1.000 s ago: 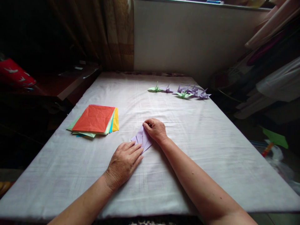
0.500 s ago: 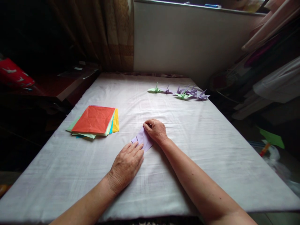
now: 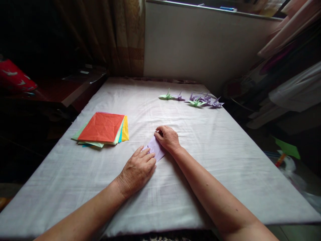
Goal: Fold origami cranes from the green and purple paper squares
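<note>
A partly folded sheet of purple origami paper (image 3: 156, 149) lies on the white cloth of the table, between my two hands. My left hand (image 3: 139, 167) rests on its near left part, fingers stretched out and slightly apart, covering some of the folds. At the paper's far corner, my right hand (image 3: 168, 138) has its thumb and fingers pinched on the edge. The fingertips of that hand are partly hidden by its own knuckles.
To the left lies a stack of coloured paper (image 3: 101, 127), red on top. Several folded purple cranes (image 3: 207, 98) and a green crane (image 3: 167, 95) stand at the far right of the table (image 3: 225, 187). Clothes (image 3: 291, 88) hang beyond the right edge.
My left hand has shifted slightly right and up over the paper, its fingers bending and spreading a little more. My right hand stays at the far corner. The view has moved slightly.
</note>
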The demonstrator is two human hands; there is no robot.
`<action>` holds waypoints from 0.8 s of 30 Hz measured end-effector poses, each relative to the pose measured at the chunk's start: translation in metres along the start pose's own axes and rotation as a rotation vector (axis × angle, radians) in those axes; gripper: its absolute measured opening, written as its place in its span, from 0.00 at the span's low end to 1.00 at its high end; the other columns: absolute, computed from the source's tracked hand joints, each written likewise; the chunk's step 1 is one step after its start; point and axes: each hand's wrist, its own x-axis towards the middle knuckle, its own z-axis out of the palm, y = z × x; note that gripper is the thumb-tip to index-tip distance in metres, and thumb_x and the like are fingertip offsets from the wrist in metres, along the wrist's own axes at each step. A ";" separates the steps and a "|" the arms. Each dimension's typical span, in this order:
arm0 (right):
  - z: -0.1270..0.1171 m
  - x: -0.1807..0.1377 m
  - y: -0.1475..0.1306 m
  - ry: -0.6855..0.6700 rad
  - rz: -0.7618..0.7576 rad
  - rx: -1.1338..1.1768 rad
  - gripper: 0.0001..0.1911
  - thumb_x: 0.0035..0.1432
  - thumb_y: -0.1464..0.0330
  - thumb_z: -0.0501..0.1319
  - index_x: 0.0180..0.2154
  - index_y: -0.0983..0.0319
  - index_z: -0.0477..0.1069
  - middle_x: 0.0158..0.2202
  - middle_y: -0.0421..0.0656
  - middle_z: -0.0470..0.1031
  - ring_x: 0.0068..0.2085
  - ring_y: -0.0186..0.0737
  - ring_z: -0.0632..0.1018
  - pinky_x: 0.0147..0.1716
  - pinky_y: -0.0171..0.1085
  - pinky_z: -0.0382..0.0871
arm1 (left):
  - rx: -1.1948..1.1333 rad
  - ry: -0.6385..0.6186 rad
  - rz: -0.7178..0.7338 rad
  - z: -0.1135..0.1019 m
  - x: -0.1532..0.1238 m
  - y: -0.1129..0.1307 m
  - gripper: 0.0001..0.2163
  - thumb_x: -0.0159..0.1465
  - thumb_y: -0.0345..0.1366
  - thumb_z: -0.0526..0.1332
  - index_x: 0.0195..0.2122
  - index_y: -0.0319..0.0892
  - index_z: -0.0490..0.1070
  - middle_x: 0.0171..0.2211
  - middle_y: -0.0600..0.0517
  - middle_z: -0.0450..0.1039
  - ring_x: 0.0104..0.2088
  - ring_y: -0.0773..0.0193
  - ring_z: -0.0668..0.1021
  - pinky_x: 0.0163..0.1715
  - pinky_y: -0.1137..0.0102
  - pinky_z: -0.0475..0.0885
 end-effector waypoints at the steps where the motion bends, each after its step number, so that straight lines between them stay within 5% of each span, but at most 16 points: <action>1: 0.000 0.000 0.000 0.000 0.003 0.009 0.08 0.59 0.66 0.61 0.41 0.57 0.75 0.35 0.41 0.78 0.38 0.40 0.75 0.38 0.36 0.65 | -0.016 -0.020 0.006 -0.002 0.004 -0.003 0.07 0.67 0.32 0.55 0.39 0.42 0.73 0.44 0.47 0.78 0.55 0.52 0.74 0.62 0.49 0.61; 6: 0.002 0.001 0.002 0.003 0.003 0.040 0.10 0.58 0.66 0.62 0.43 0.58 0.74 0.35 0.40 0.78 0.37 0.40 0.75 0.38 0.36 0.65 | -0.049 -0.100 0.011 -0.003 0.018 -0.012 0.06 0.67 0.34 0.55 0.36 0.43 0.71 0.36 0.48 0.75 0.53 0.53 0.75 0.63 0.48 0.58; 11: -0.002 -0.001 0.012 0.070 -0.025 0.096 0.09 0.61 0.67 0.59 0.42 0.58 0.75 0.38 0.43 0.78 0.39 0.41 0.76 0.42 0.37 0.68 | -0.047 -0.058 -0.009 0.006 0.016 -0.014 0.04 0.67 0.33 0.56 0.37 0.42 0.69 0.42 0.45 0.74 0.52 0.54 0.75 0.61 0.52 0.64; 15: -0.013 -0.019 0.019 0.119 -0.275 0.119 0.14 0.64 0.67 0.55 0.47 0.58 0.76 0.53 0.48 0.74 0.55 0.45 0.72 0.56 0.43 0.62 | -0.035 -0.029 0.000 0.010 0.012 -0.014 0.04 0.67 0.32 0.55 0.36 0.43 0.69 0.43 0.45 0.74 0.51 0.56 0.75 0.60 0.53 0.65; 18: -0.020 -0.037 0.018 -0.035 -0.434 0.008 0.18 0.63 0.61 0.58 0.54 0.51 0.73 0.67 0.45 0.56 0.67 0.52 0.55 0.63 0.51 0.50 | -0.043 -0.022 -0.003 0.012 0.011 -0.013 0.05 0.67 0.31 0.55 0.36 0.43 0.69 0.38 0.48 0.74 0.45 0.58 0.77 0.60 0.56 0.66; 24: -0.023 -0.040 0.015 -0.352 -0.455 -0.150 0.21 0.67 0.57 0.53 0.60 0.46 0.65 0.71 0.44 0.45 0.70 0.54 0.45 0.65 0.57 0.40 | -0.024 0.040 0.003 0.013 0.009 -0.011 0.05 0.67 0.30 0.55 0.39 0.42 0.69 0.41 0.47 0.75 0.48 0.56 0.77 0.58 0.55 0.69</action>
